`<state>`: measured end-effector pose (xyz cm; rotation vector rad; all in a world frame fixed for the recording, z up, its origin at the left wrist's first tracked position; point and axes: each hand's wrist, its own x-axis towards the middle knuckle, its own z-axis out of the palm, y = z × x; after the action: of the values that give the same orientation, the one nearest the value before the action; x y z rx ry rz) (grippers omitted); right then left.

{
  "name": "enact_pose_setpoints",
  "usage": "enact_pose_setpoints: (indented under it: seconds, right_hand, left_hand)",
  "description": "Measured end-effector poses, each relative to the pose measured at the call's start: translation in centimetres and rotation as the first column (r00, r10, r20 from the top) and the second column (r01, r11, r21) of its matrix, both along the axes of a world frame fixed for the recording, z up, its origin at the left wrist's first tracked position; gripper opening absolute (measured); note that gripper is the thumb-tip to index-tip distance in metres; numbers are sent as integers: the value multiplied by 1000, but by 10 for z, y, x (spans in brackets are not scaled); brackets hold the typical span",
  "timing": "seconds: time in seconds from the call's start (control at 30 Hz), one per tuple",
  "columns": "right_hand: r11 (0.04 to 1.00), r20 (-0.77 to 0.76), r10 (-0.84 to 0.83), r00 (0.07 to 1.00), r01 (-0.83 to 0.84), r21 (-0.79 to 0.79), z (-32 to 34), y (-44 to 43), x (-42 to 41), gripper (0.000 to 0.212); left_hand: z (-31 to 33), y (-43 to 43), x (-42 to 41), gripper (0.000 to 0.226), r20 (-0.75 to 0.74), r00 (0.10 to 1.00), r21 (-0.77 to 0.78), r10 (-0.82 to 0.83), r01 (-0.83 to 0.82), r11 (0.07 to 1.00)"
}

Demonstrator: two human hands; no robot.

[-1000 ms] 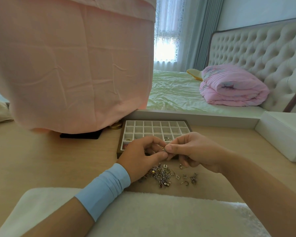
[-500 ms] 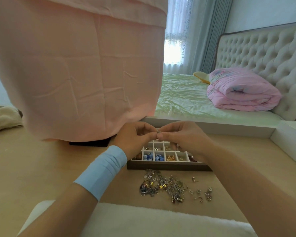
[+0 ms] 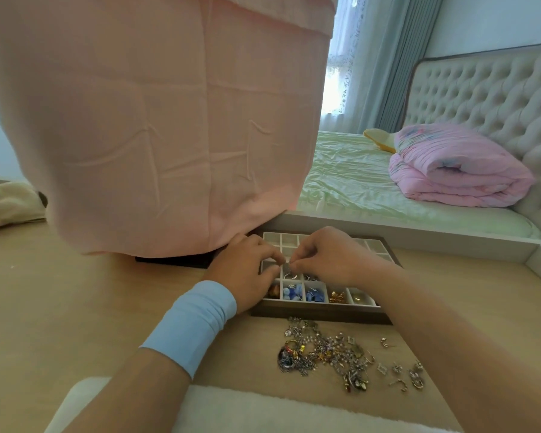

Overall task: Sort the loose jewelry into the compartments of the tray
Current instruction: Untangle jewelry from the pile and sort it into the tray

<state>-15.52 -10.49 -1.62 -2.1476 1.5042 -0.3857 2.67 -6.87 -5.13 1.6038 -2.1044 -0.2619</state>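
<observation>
Left hand and right hand hide tray compartments.

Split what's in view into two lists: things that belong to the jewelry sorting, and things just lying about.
Part of the job:
compartment tray
loose jewelry pile
small piece pinched between both hands
left hand
right hand

Just lying about:
pink cloth cover
folded pink quilt
bed
white towel
</observation>
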Motion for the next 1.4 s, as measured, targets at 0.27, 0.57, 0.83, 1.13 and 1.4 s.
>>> enact_pose_setpoints:
  seconds: [0.27, 0.57, 0.83, 1.13, 1.4]
  right_hand:
    - [994, -297, 0, 955, -32, -104, 7, -2, 8, 24]
    - [981, -408, -6, 913, -74, -181, 13, -3, 17, 13]
    - [980, -399, 140, 906, -183, -72, 15, 13, 5, 32]
    - [977, -265, 138, 954, -175, -120, 32, 28, -25, 25]
    - [984, -361, 142, 922, -171, -50, 37, 75, -76, 16]
  left_hand:
    - [-1, 0, 0, 19, -5, 1000, 7, 9, -9, 1000]
    - [-1, -1, 1, 21, 7, 1000, 2, 8, -8, 1000]
    - [-4, -1, -2, 26, 169, 985, -45, -39, 48, 998]
    - [4, 2, -5, 27, 235, 970, -47, -54, 67, 997]
    - [35, 32, -50, 7, 148, 965, -28, -217, 224, 974]
